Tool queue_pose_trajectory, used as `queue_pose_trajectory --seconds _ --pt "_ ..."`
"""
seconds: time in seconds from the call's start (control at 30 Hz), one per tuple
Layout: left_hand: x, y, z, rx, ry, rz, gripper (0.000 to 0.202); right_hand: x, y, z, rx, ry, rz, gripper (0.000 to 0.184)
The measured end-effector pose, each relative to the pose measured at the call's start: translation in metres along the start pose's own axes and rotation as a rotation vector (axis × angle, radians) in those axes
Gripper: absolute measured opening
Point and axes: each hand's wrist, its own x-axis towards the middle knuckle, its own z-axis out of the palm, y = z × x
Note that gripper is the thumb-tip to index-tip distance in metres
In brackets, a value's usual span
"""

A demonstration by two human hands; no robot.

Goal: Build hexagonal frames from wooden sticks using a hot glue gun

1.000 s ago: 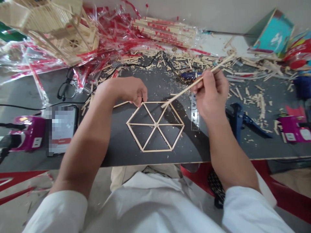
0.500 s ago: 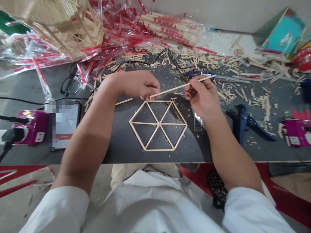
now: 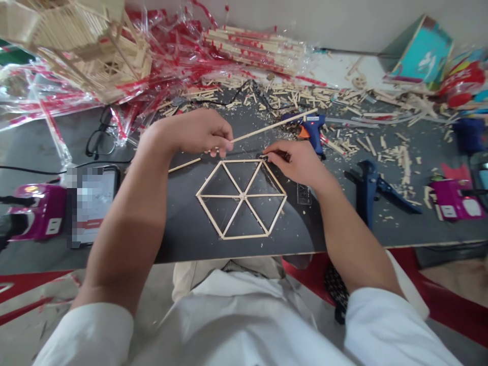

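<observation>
My left hand (image 3: 198, 134) pinches a long stick (image 3: 274, 125) by its near end, thumb and fingertips closed on it just beyond the upper left corner of the hexagon frame (image 3: 241, 195). The stick slants up and away to the right of that corner, clear of the table. The frame lies flat on the dark board, six spokes meeting at its middle. My right hand (image 3: 297, 162) rests at the frame's upper right corner, fingers curled and drawn together with the tips touching the corner; I cannot tell whether they grip anything. A blue glue gun (image 3: 312, 129) lies just beyond the frame's right side, among wood offcuts. A blue clamp (image 3: 368, 188) sits right of the frame, a phone (image 3: 89, 203) well left of it.
</observation>
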Motion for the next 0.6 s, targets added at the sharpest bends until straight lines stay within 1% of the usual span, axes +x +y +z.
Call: queue_pose_trajectory --seconds 0.1,0.17,0.23,0.3,0.37,0.4,0.43,0.53,0.6 --pt "0.002 0.0 0.002 0.005 -0.034 0.012 0.044 0.0 -0.001 0.005 0.112 0.036 0.01 0.036" --pt "0.003 -0.001 0.003 0.019 -0.031 0.017 0.045 0.0 0.0 0.008 0.172 0.043 0.02 0.041" --pt "0.004 -0.002 0.002 0.049 -0.025 0.011 0.046 0.001 0.001 0.009 0.184 0.015 0.035 0.037" --pt "0.005 -0.004 0.002 0.081 -0.025 0.003 0.046 0.001 0.002 0.008 0.171 0.023 0.062 0.028" --pt "0.007 -0.005 0.003 0.107 -0.029 0.002 0.046 0.0 0.0 0.001 0.134 0.085 0.099 0.02" --pt "0.009 -0.006 0.004 0.115 -0.029 0.005 0.046 -0.001 -0.003 -0.004 0.109 0.119 0.116 0.019" --pt "0.01 -0.006 0.004 0.12 -0.027 0.007 0.045 -0.003 -0.005 -0.009 0.081 0.143 0.129 0.021" --pt "0.012 -0.005 0.006 0.141 -0.034 -0.003 0.045 -0.01 -0.015 -0.026 0.044 0.12 0.118 0.033" --pt "0.013 -0.001 0.007 0.16 -0.04 -0.029 0.046 -0.014 -0.021 -0.029 0.063 0.147 0.093 0.035"
